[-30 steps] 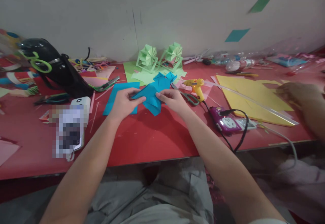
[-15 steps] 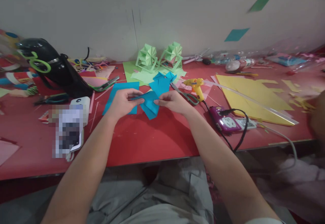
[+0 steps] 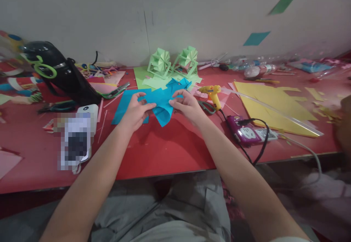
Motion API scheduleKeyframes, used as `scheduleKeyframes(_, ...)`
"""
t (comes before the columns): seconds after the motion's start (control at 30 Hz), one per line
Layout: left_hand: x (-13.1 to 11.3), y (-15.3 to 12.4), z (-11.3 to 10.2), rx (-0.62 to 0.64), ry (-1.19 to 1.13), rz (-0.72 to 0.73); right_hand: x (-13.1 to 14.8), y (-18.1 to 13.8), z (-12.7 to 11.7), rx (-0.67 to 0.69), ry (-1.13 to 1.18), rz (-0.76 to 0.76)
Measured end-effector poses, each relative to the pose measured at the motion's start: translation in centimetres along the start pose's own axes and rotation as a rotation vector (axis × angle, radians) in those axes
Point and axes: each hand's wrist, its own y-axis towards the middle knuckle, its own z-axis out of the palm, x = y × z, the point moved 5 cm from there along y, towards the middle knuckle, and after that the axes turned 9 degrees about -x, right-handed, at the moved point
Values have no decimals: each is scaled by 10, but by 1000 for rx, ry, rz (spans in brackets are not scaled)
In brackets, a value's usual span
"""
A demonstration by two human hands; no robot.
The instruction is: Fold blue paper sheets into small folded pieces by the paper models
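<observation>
Just above the red table [image 3: 164,154], a piece of blue paper [image 3: 163,115] is held between my two hands, its lower part curling down to a point. My left hand [image 3: 136,111] pinches its left side, thumb pointing inward. On the opposite edge, my right hand [image 3: 186,104] grips it between thumb and curved fingers. A flat blue sheet [image 3: 120,106] lies under and beside my left hand. Behind the held paper sits a folded blue paper piece [image 3: 179,85], partly covered. Two green folded-paper wheels [image 3: 159,62] on stands are at the back.
To the right are a yellow glue gun [image 3: 213,95], scissors partly hidden by my hand, a purple power socket [image 3: 241,129] and yellow paper [image 3: 274,104] with a clear ruler. On the left are a phone [image 3: 87,125], pliers [image 3: 57,106] and a black bottle [image 3: 57,66].
The held blue paper has opened out and its lower part now curls. My fingers have lifted and spread somewhat, and my right hand now covers part of the scissors.
</observation>
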Motion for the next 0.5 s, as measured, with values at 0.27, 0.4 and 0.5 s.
scheduleKeyframes(0.27, -1, 0, 2, 1, -83, 20, 4, -1, 2, 91, 8, -10)
scheduleKeyframes(0.4, 1, -2, 1, -37, -46, -66, 4, 3, -5, -85, -252, -203)
scheduleKeyframes(0.5, 6, -2, 5, 76, 66, -116, 7, 5, -12, -239, -313, -336)
